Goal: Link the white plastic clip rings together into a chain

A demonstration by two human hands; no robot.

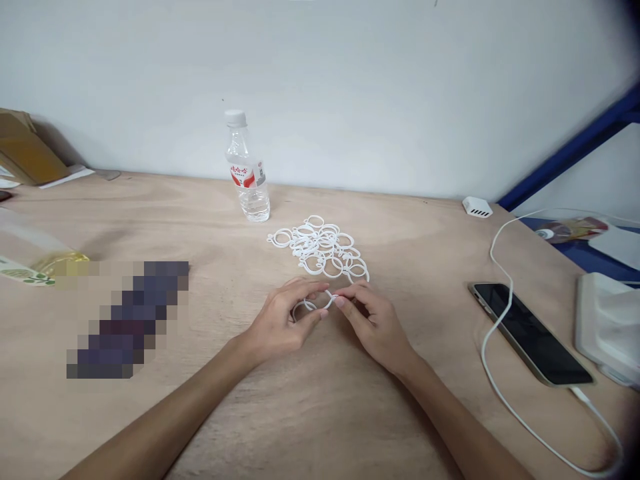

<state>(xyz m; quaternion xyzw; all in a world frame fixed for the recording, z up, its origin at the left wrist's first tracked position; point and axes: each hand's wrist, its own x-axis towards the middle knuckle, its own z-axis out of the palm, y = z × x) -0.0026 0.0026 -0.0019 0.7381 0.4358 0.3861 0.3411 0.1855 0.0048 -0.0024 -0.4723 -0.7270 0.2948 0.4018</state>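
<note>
White plastic rings (314,306) sit between my two hands, low on the wooden tabletop (320,413). My left hand (285,320) pinches one ring with its thumb and fingers, and my right hand (373,319) pinches the ring beside it with its fingertips. The two rings meet in the middle, right where my fingers come together, and I think I hold them this close so I can work on the spot where they join. Both hands rest on the wood, which keeps them steady for such small things. Just behind my hands lies a pile of rings (323,248), all white and tangled over each other. It is near enough that I can reach it easily. A water bottle (247,168) stands upright farther back, near the wall and out of the way. Off to my right lies a phone (531,331) with its dark screen up, and a white cable (493,363) loops around it and plugs into its near end. A small white charger (477,207) sits by the wall. At the far left I can see some brown cardboard (23,147).
</note>
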